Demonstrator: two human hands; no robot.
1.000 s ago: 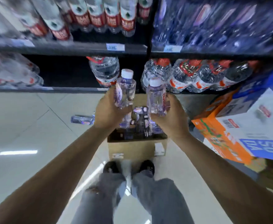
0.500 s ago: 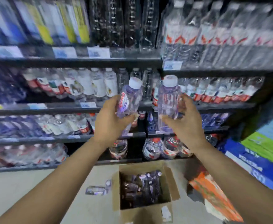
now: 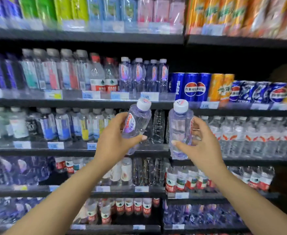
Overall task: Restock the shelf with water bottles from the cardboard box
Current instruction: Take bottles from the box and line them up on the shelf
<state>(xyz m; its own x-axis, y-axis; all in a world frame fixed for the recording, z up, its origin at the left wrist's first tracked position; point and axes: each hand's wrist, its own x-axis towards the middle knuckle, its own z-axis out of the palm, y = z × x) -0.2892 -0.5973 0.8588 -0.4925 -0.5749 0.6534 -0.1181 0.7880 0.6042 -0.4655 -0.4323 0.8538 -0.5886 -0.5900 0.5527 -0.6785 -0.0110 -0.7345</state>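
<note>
My left hand (image 3: 113,141) grips a small clear water bottle (image 3: 136,122) with a white cap and a red-lettered label, tilted to the right. In my right hand (image 3: 197,143) stands a second matching bottle (image 3: 179,131), held upright. Both are raised in front of the dark shelving. A row of the same purple-tinted bottles (image 3: 143,75) stands on the shelf (image 3: 139,103) just above my hands. The cardboard box is out of view.
Blue cola cans (image 3: 192,87) and orange cans (image 3: 221,87) stand right of that row. Red-labelled water bottles (image 3: 103,77) stand left of it. Shelves below hold many more clear bottles (image 3: 251,134). Juice bottles (image 3: 95,9) line the top shelf.
My view has tilted up from the box on the floor to the upper shelves. Both hands have lifted their bottles higher with it.
</note>
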